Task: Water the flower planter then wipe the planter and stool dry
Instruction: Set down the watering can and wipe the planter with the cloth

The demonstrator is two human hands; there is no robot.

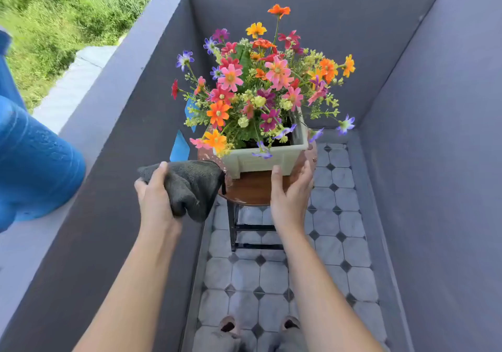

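A pale green square planter (271,160) full of bright flowers (260,85) stands on a round wooden stool (252,191) with black legs. My left hand (153,191) grips a dark grey cloth (190,186) just left of the stool's rim. My right hand (292,191) reaches with straight fingers to the planter's near right corner, over the stool's edge; whether it touches the planter I cannot tell.
A blue watering can (35,158) sits on the grey parapet ledge (89,123) at the left. Grey walls (423,134) enclose the narrow tiled balcony floor (271,278). My feet (258,327) stand on the tiles below. Grass lies beyond the ledge.
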